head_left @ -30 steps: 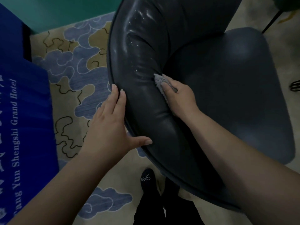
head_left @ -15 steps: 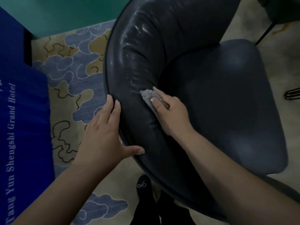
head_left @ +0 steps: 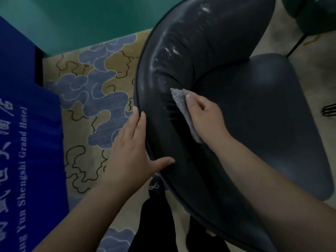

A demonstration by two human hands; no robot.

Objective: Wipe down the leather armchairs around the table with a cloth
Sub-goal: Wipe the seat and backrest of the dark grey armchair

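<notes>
Nearest the camera, the person's dark trouser legs [head_left: 154, 224] stand on a patterned carpet [head_left: 101, 99] of blue cloud shapes on tan. The left hand [head_left: 131, 148], fingers straight and together, lies flat against the outer rim of the dark leather armchair [head_left: 181, 60], thumb spread onto its padded back; it grasps nothing. The right hand [head_left: 205, 119] pinches a folded grey cloth [head_left: 183, 108] between thumb and curled fingers, pressing it to the inner face of the backrest, just above the seat cushion [head_left: 263, 115]. Wet streaks glisten on the leather beyond the cloth. A blue tablecloth [head_left: 27, 142] with white lettering hangs at left; a teal wall [head_left: 81, 20] lies beyond.
</notes>
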